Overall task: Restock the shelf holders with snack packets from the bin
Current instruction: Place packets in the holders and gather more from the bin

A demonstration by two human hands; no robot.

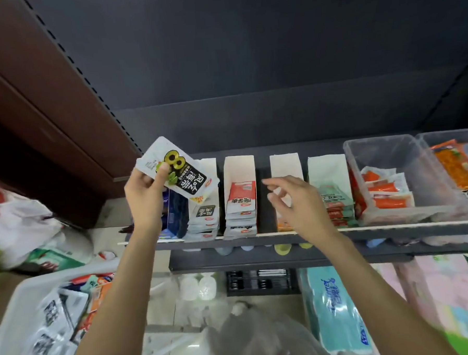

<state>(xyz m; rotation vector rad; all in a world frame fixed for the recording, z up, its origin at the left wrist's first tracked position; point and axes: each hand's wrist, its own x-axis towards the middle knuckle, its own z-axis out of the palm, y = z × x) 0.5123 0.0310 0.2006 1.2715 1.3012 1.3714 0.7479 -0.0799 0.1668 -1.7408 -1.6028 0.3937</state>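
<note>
My left hand (144, 194) grips a white and black sunflower-seed packet (177, 172), tilted, just above the second white holder (207, 203), which has the same packets stacked in it. My right hand (293, 201) hovers with loose fingers and nothing in it in front of the fourth holder (285, 165). The third holder (240, 198) carries red and white packets. A fifth holder (332, 188) has green and red packets. The white bin (20, 308) with several mixed packets sits at the lower left.
Two clear plastic tubs (385, 180) with orange packets stand on the shelf to the right. The shelf's front edge (392, 227) runs across the middle. Below lie tissue packs (334, 307), plastic bags (21, 223) and a lower shelf.
</note>
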